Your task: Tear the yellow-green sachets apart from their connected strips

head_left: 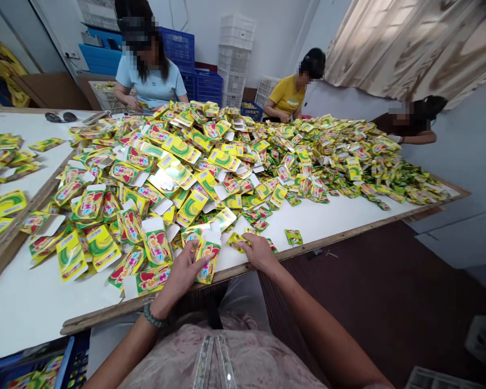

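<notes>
Left hand around carton, right hand in pinch on sachet, heap just beyond.

Nothing fully readable anywhere. Bold pink-and-red lettering across the front of the carton in the left hand, too smeared to spell out. Same big colourful capitals on the flat carton just beside that hand, letters not clear enough to tell apart. White barcode patches with black bars on the yellow backs of cartons in the pile, digits too small to make out. Red-and-green print on the sachet in the right hand, blurred beyond reading. Same for the loose sachet lying further right.
</notes>
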A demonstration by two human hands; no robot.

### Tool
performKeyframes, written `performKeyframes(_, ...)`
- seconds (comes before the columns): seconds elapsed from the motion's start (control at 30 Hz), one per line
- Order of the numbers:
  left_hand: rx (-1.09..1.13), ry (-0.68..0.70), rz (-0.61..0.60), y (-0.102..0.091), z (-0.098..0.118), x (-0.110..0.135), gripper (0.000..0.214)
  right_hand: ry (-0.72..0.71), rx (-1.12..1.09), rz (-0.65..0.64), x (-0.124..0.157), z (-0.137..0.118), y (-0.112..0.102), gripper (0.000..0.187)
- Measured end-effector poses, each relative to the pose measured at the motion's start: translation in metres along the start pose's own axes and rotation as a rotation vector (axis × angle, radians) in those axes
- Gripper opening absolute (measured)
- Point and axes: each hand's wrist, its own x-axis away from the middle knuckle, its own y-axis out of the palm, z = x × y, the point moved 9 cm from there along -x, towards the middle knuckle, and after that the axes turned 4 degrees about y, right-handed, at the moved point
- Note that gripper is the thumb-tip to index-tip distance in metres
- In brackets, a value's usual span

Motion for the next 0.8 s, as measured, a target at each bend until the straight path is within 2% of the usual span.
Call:
performKeyframes(0.1, -0.042, 0.014, -0.061, 0.009, 0.003, -0.002, 0.052, 0.073, -0.419, 0.08, 0.0, 0.0, -0.005, 0.027)
performKeyframes(0.2, -0.002, 0.014, -0.1, 0.017, 0.008, -0.002, 0.052, 0.028, -0.702, 0.039, -0.001, -0.017, 0.002, 0.029)
performKeyframes(0.27, 0.031, 0.027, -0.108, 0.018, 0.011, -0.001, 0.052, -0.006, -0.668, -0.008, -0.001, -0.029, 0.004, 0.031)
performKeyframes(0.4, 0.028, 0.037, -0.17, 0.017, 0.013, 0.004, 0.049, -0.109, -0.43, -0.122, 0.001, -0.044, 0.001, 0.035)
performKeyframes(0.5, 0.049, -0.012, -0.232, 0.02, 0.007, 0.006, 0.053, -0.118, -0.381, -0.192, 0.003, -0.045, 0.004, 0.031)
performKeyframes(0.67, 0.207, -0.173, -0.226, 0.03, -0.004, 0.006, 0.058, 0.01, -0.377, -0.082, 0.006, -0.036, 0.01, 0.026)
performKeyframes(0.73, 0.297, -0.231, -0.228, 0.037, -0.006, 0.007, 0.057, -0.043, -0.273, -0.007, 0.01, -0.042, 0.005, 0.026)
performKeyframes(0.8, 0.384, -0.282, -0.232, 0.043, -0.007, 0.009, 0.057, -0.166, -0.147, 0.046, 0.013, -0.052, -0.002, 0.025)
